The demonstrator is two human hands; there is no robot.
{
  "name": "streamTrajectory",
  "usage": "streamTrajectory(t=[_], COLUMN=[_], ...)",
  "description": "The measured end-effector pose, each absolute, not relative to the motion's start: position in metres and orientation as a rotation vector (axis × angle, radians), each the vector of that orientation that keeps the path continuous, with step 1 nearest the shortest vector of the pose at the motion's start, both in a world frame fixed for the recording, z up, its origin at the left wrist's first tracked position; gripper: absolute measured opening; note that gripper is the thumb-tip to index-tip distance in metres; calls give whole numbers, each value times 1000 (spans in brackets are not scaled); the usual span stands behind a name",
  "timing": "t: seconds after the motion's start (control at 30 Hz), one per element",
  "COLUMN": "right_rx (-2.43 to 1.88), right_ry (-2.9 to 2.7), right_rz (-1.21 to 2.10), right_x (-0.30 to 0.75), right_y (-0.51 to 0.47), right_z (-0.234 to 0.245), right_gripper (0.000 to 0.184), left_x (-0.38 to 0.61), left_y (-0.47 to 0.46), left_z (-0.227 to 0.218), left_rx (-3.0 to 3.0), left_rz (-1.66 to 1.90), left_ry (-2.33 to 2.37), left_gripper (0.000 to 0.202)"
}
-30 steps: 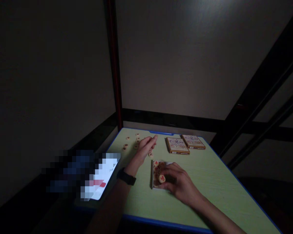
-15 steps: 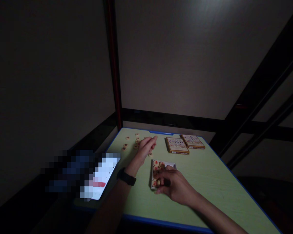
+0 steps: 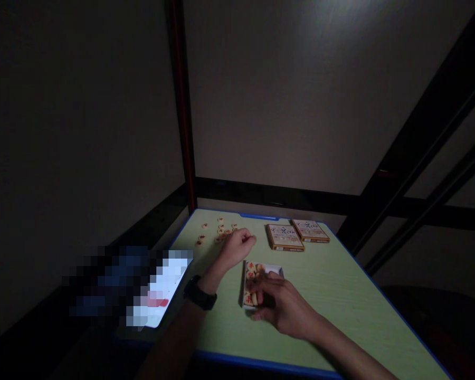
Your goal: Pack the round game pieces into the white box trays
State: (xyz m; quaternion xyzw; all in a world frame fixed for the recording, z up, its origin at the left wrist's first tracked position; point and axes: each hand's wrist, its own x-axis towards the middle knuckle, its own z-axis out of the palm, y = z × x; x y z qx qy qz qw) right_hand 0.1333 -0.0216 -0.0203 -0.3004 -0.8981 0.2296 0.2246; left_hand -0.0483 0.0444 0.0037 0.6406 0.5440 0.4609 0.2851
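Note:
A small open box [image 3: 279, 270] stands near the middle of the table, with round Chinese chess pieces [image 3: 250, 267] bearing red characters along its left side. My right hand [image 3: 287, 306] is over the box, its thumb and fingers closed around a pale chess piece [image 3: 255, 299] that sits tilted on edge. The fingers cover much of the box's middle. Beyond it, my left hand [image 3: 237, 247], with a dark band [image 3: 200, 293] at the wrist, is curled closed beside loose chess pieces [image 3: 220, 230]. What its fingertips hold, if anything, is hidden.
Two flat printed boxes [image 3: 285, 237] lie side by side at the back right. A lit phone-like screen [image 3: 170, 282], partly pixelated, is at the left table edge. The green tabletop [image 3: 340, 311] has a blue rim, and walls stand behind and to the left.
My left hand has gone from an extended finger to a curled grip, moving slightly down. My right hand stays at the box, and a tilted piece shows more clearly by its fingers.

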Motion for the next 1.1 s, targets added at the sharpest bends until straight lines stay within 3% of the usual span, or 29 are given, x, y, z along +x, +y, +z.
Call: streamTrajectory(t=[0.17,0.3,0.47,0.7,1.1], right_rx=[-866,-882,-836,-816,-840], right_ry=[-2497,-2479,-2457,-2430,-2404], right_rz=[613,632,666,685,721], right_x=[138,138,138,136,140], right_y=[-25,-28,-29,-29,-33], right_z=[-21,-21,-21,-20,-16], right_gripper=[26,26,26,21,23], left_x=[-56,-55,-53,-55,-49], left_y=[-9,-60,-84,-76,-80], left_z=[21,15,-8,-31,-32], left_rx=[2140,2252,2093,1966,1914], left_rz=[783,611,677,768,817], left_ry=[1697,1564,1601,1577,1521], left_gripper=[9,19,16,32,30])
